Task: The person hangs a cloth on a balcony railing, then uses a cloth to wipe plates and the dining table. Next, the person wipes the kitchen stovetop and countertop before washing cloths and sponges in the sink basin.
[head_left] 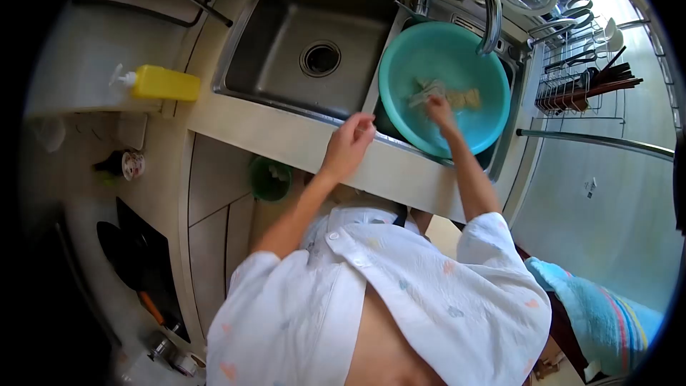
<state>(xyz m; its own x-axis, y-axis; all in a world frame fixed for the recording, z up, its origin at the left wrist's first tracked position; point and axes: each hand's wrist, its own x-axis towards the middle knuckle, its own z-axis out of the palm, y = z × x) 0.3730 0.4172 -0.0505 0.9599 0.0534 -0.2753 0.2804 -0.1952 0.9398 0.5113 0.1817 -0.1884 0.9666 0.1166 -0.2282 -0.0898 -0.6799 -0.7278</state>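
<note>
A large turquoise basin [402, 118] sits in the right-hand sink bowl under the faucet. My right hand [439, 111] reaches into it, fingers closed on a crumpled whitish cloth [429, 91] at the bottom. Beside that cloth lies a yellowish crumpled piece [464, 99], possibly part of the same cloth. My left hand [350, 144] hovers at the front edge of the counter, left of the basin. Its fingers are curled together, and nothing shows in them.
The left steel sink bowl [286, 43] has a drain. A curved faucet [491, 14] arches over the basin. A yellow pump bottle [166, 83] lies to the left. A wire rack [572, 75] holds chopsticks and utensils at right. A green bin [270, 187] stands below the counter.
</note>
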